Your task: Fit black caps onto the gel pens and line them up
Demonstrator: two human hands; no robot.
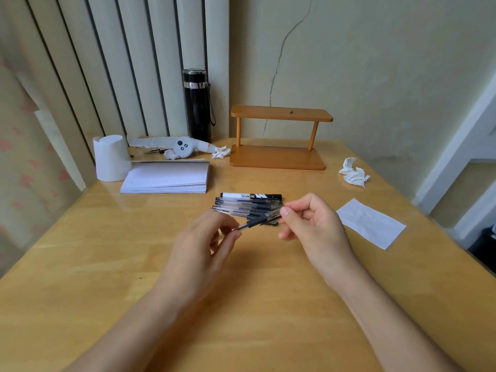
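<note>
Above the table — gel pen slanting left-down to right-up, each end in a hand's closed grip.

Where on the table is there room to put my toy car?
The table is bare in front, around the arms. There is also space between the flat paper sheet and the crumpled tissue. It is crowded at the row of pens, by the notebook and the wooden shelf.
</note>
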